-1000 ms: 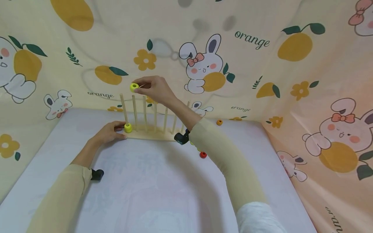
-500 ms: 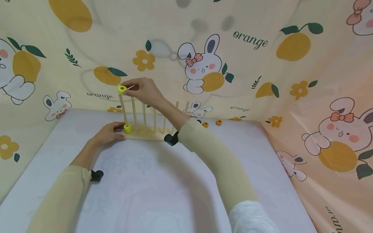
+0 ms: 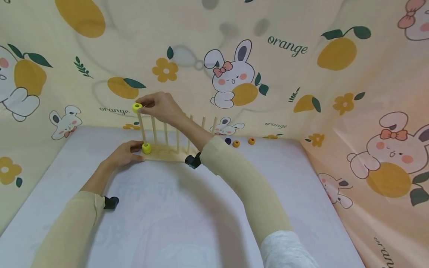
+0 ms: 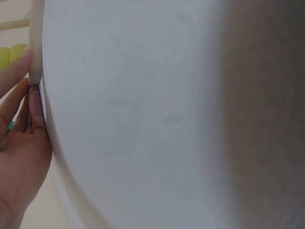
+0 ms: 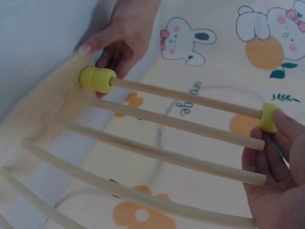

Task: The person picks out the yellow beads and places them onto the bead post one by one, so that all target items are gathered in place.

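A wooden peg rack point(image 3: 164, 154) with several upright pegs stands at the back of the table. My left hand point(image 3: 124, 154) grips its left end, the thumb at the front edge of the base and the other fingers behind. Two yellow beads point(image 5: 97, 79) sit stacked at the bottom of the leftmost peg point(image 5: 186, 98), beside that hand. At the top of the same peg, my right hand point(image 3: 162, 106) pinches another yellow bead point(image 3: 136, 108) between thumb and fingers. The right wrist view has this held bead point(image 5: 269, 118) at the peg's tip.
Behind my right forearm lie a dark blue bead point(image 3: 228, 141) and two orange beads, one nearer the rack point(image 3: 236, 143). A patterned cloth wall point(image 3: 187, 33) rises behind the white table point(image 3: 151, 223). My right forearm covers part of the table.
My right hand has carried the yellow bead left and slightly down, from above the second peg onto the top of the leftmost one. The left hand has kept its place.
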A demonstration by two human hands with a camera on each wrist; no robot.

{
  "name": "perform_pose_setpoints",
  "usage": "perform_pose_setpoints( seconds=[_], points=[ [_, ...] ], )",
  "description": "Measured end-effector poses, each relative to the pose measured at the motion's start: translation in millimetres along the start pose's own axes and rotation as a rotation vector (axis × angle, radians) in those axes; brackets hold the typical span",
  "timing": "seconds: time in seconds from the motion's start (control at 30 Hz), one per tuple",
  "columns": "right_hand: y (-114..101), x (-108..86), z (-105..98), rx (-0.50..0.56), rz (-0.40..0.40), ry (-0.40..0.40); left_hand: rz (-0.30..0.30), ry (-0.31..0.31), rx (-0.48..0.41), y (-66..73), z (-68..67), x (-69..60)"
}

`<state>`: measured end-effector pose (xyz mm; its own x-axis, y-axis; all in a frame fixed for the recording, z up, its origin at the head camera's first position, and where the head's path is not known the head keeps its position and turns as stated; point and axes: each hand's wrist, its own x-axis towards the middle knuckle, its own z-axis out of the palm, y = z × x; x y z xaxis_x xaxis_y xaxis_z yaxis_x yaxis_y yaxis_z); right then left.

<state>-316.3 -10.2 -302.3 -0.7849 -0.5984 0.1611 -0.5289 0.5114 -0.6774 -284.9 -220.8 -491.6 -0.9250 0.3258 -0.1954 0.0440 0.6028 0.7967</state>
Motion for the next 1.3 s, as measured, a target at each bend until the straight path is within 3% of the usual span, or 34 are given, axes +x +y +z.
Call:
perform_pose_setpoints(
  seconds=[0.33, 0.63, 1.0, 1.3],
  points=[
    [1.5, 1.4, 3.0, -0.025, 0.011, -0.033, 0.011, 0.002, -0.005, -4.3, 2.9, -1.0],
    [2.8, -3.0, -3.0, 0.01, -0.032, 0.002, -0.01, 0.007, -0.02, -5.5, 4.3, -1.1],
    [11.7, -26.7, -30.2, 0.146, -0.031, 0.071, -0.018, 0.01, -0.025, -4.2, 4.9, -1.7],
    [33.8, -52.6, -58.0, 0.223, -0.003, 0.148, -0.018, 0.008, -0.023, -3.5, 3.0, 1.3]
  ],
)
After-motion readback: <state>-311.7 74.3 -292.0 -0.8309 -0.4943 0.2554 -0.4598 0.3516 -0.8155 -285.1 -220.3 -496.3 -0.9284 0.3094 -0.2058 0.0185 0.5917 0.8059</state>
